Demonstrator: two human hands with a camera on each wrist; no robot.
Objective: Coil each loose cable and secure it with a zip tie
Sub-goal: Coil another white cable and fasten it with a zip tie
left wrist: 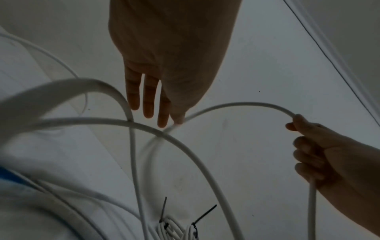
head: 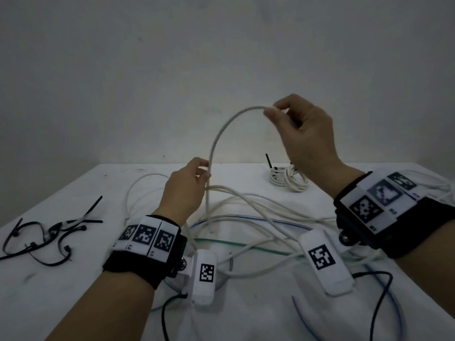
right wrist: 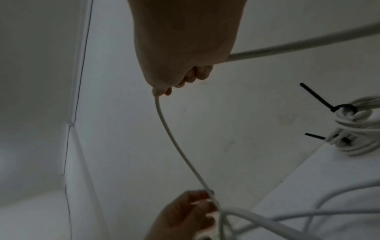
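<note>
Right hand (head: 305, 134) pinches the white cable (head: 222, 126) at the arch top, raised above the table (head: 73, 193). Left hand (head: 184, 190) grips the same cable lower, probably thumb-and-finger. Rest of the cable sprawls on the table; tied coil (head: 288, 178) behind; spare zip ties (head: 49, 235) far left.

left hand (head: 187, 185) pinching, right hand (head: 305, 134) raised, pinching

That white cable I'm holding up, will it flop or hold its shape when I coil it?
Likely springy: the cable holds a smooth arch between left hand and right hand without sagging. Coils may spring open unless gripped.
</note>
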